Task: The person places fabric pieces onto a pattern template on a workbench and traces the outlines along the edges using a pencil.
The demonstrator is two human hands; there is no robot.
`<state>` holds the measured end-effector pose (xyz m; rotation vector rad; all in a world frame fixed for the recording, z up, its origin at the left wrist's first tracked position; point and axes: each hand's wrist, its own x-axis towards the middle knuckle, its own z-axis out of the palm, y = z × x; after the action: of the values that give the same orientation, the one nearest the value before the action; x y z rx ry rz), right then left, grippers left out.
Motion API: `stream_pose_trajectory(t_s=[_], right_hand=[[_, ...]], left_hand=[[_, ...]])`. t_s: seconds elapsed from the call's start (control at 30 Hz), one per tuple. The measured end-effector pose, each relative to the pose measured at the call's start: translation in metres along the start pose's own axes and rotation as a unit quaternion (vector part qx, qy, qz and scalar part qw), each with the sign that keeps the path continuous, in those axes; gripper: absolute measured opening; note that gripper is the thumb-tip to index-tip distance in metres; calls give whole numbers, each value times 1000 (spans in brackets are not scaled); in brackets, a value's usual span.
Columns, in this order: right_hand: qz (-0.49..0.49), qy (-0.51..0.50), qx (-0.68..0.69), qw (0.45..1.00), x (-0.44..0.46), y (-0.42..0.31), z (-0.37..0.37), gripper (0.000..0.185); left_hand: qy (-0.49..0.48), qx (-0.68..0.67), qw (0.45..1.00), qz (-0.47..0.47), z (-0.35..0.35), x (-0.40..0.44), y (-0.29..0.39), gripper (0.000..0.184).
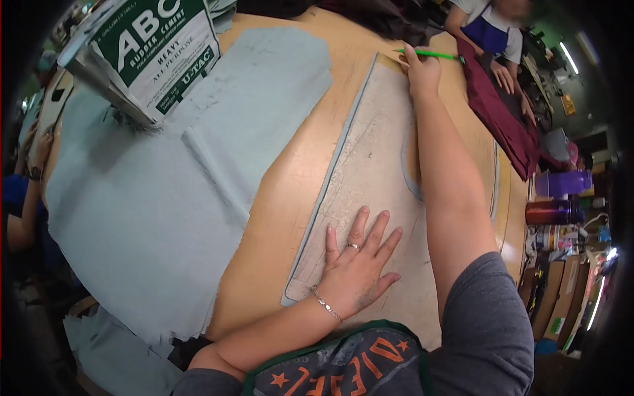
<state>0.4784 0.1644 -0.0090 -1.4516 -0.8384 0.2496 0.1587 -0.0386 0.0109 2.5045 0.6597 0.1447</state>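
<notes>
My left hand (362, 267) lies flat with fingers spread on a large beige pattern board (370, 158), which looks worn and scratched. A thin strip of blue-grey material (328, 177) shows from under the board's left edge and around its curved cutout. At the board's far, narrow end my right hand (422, 69) grips a green pen (432, 54), its tip pointing left. The right forearm stretches across the board's right side and hides part of it.
A big blue-grey sheet (145, 224) spreads over the wooden table (290, 178) at left, under a rubber cement can (155, 59). Maroon material (498, 122) lies at right near another person's hands (505, 78). Bottles (553, 212) and boxes (561, 297) stand beyond the table edge.
</notes>
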Motion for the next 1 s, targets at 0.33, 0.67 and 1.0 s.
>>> stream_pose_trajectory(t_s=[0.33,0.67,1.0], right_hand=[[112,173,36,978,-259,-85,-196,19],[69,149,93,982,-271,-67,-197,14],[89,155,95,979,-269,-72,-194,12]], left_hand=[[2,60,998,12,-4,-2,9,65],[23,114,993,-16,-7,87,21,65],[58,247,962,-100,-16,261,-52,72]])
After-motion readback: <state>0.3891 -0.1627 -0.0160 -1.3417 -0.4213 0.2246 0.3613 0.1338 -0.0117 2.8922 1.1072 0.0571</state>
